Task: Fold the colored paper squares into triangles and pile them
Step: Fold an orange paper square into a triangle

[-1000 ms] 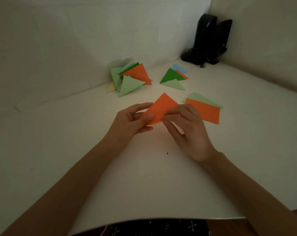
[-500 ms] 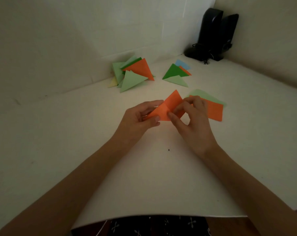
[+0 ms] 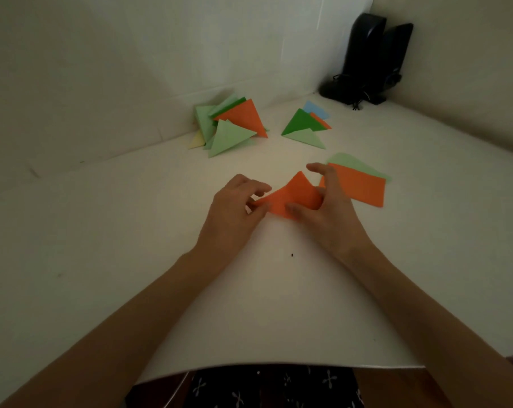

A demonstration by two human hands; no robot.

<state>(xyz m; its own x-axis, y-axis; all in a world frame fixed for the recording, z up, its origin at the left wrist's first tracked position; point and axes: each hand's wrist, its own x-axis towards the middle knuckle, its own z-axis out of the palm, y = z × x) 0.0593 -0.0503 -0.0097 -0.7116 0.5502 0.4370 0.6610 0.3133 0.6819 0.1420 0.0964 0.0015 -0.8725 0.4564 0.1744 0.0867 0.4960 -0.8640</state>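
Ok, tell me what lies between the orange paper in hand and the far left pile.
Nothing visible. Only bare table lies between the orange paper and the left pile. The smaller pile sits right of that path.

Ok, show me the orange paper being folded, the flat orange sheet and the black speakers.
orange paper being folded [image 3: 296, 193], head view, middle.
flat orange sheet [image 3: 359, 187], head view, centre.
black speakers [image 3: 364, 50], head view, left one's front.

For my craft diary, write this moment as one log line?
step: folding orange paper | left hand: pinches it | right hand: grips it | flat squares: right | folded triangles: behind
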